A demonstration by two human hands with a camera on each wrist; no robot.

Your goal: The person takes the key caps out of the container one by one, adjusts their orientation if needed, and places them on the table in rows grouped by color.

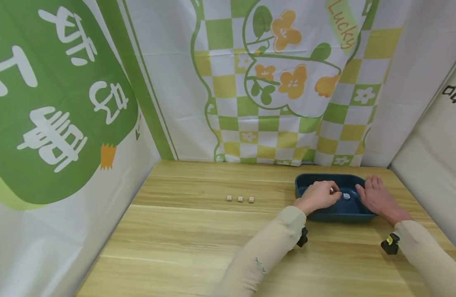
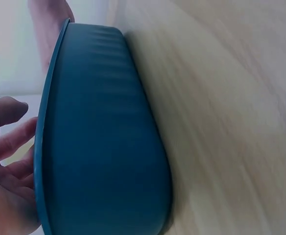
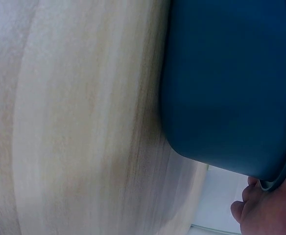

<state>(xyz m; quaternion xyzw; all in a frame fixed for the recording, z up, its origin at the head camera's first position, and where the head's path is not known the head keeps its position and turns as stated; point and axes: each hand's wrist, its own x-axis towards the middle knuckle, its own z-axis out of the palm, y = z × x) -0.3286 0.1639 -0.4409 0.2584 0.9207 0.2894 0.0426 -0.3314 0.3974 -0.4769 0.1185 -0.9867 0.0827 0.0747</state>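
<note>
Fingers of the left hand [image 1: 318, 196] curl inside the dark blue tray [image 1: 339, 212], seemingly pinching a small white piece, with a pale tile [image 1: 346, 196] lying just beyond its fingertips. Right hand [image 1: 376, 198] lies relaxed over the tray's rim beside it, likely steadying it on the bench [image 1: 198, 239]. Three small tan cubes [image 1: 240, 199] sit in a row well apart, off toward the left hand's outer side.

Both forearms, in beige sleeves, reach forward and converge. The left hand [image 1: 317, 196] is curled, fingertips pinched together (what they pinch is too small to tell). The right hand [image 1: 376, 197] lies just beside it, fingers relaxed and pointing forward.
</note>
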